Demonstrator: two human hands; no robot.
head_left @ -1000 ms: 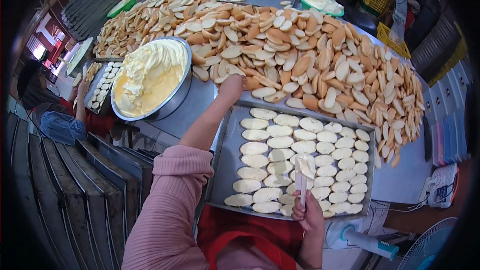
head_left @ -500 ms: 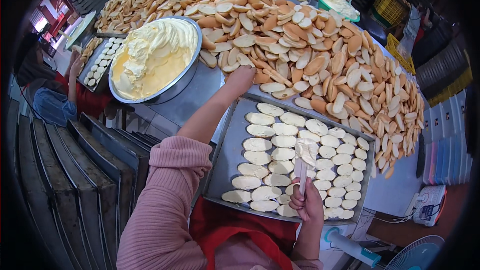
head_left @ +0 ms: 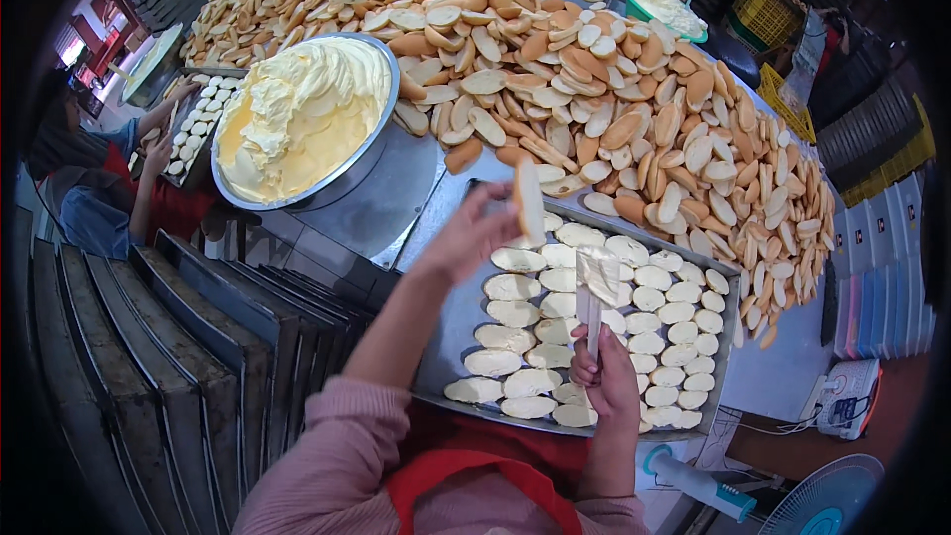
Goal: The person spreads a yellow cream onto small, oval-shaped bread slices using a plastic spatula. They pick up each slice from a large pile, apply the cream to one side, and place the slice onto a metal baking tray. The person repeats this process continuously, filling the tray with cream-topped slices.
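Observation:
My left hand (head_left: 477, 240) holds a bread slice (head_left: 530, 202) on edge between fingers and thumb, above the tray's far left corner. In my right hand (head_left: 608, 376) is a spatula (head_left: 591, 325), pointed away from me, with a smear of pale cream (head_left: 598, 273) on its blade. Both hands are over a metal tray (head_left: 451, 342) bearing rows of cream-coated bread slices (head_left: 500, 338). A strip of bare metal shows along its left side. Beyond the tray rises a large heap of plain bread slices (head_left: 634, 99).
A big metal bowl (head_left: 388, 119) of yellow cream (head_left: 297, 119) stands left of the heap. Dark trays (head_left: 188, 357) are stacked on edge at my left. A co-worker's hands (head_left: 158, 139) are by another tray at far left. A fan (head_left: 827, 505) is at lower right.
My left hand has come back from the heap toward me with a bread slice in it. My right hand and the spatula have shifted only slightly.

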